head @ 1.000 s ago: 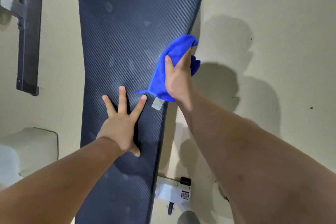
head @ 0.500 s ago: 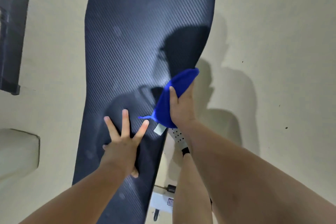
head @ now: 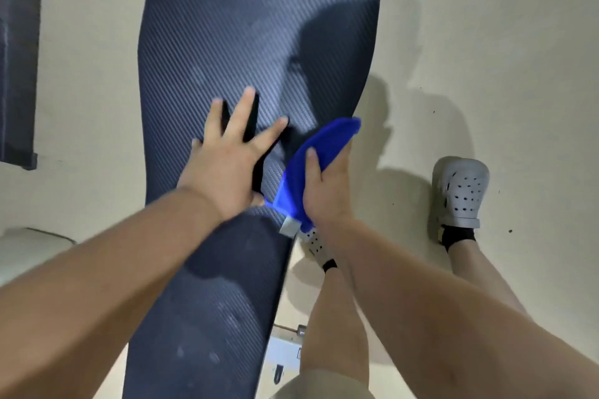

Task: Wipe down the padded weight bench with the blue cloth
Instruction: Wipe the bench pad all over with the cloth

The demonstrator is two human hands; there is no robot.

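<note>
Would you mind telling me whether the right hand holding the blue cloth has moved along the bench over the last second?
Yes. The right hand and blue cloth slid down the bench's right edge toward the person, nearer the braced left hand.

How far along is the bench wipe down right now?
Nothing looks finished. Pale smudges dot the weight bench both at the far end and near the camera. In hand: the right hand presses the blue cloth against the bench's right edge while the left hand lies flat on the pad. Most of the top remains.

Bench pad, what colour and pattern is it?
Dark navy bench pad with fine diagonal weave; head view shows it best.
</note>
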